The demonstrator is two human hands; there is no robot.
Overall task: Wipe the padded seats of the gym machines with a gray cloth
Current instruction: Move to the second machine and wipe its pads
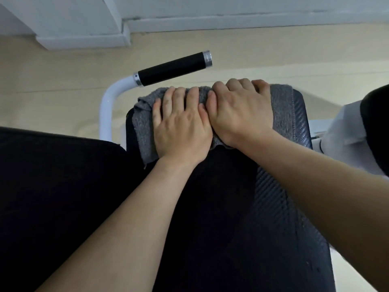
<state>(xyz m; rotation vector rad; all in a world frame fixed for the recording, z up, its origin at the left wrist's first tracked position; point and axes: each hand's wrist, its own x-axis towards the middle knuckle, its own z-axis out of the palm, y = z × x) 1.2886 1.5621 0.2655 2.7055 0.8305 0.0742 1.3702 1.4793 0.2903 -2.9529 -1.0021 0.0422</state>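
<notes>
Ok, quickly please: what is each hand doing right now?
Left hand: open, pressing flat on the gray cloth.
Right hand: curled over the cloth at the seat far edge, gripping it.

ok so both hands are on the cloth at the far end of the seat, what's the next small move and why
Probably draw the gray cloth back toward you along the padded seat. The left hand presses it flat, the right hand curls over its far edge, and the seat's near stretch lies uncovered.

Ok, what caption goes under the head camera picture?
Left hand presses and right hand grips a fuzzy gray cloth on a black padded machine seat.
</notes>
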